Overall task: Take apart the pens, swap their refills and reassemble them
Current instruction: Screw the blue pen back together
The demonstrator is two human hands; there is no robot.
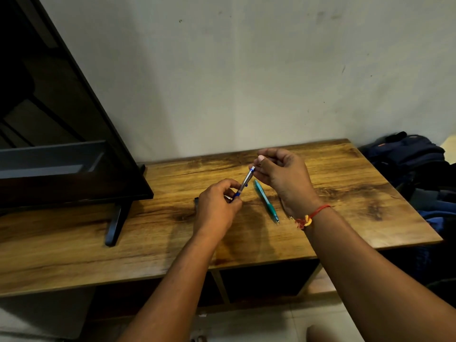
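While left hand [218, 203] is gripping the silver pen [245, 180] low and right hand [281, 174] is pinching its top | step: likely dismantling first pen | next: calling for counter-twisting the ends.

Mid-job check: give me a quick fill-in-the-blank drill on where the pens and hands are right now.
1. The left hand grips the silver pen at its lower end, and the right hand pinches its ____ end.
2. The teal pen lies on the wooden table, held by ____ hand.
3. The red thread band is tied round the ____ wrist.

Missing words: upper; neither; right.
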